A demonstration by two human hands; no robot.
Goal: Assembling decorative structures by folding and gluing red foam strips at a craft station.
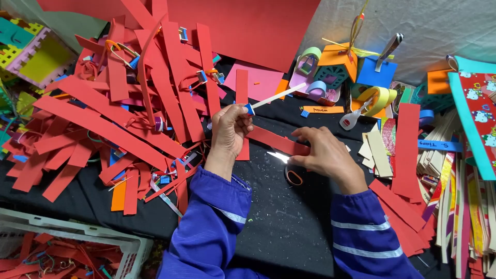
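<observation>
Red foam strip (276, 141) lies on the black counter (279, 217) between both hands, probably light, limp and easily creased, so best gripped near an end. Left hand (231, 129) is pinched shut on a white stick (274, 96); right hand (324, 155) clamps the strip's right end.

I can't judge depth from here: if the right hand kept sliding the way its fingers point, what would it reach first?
The right hand points left along the red strip it is pinching. Going straight on, it would most likely meet the left hand first, though their relative heights are unclear.
</observation>
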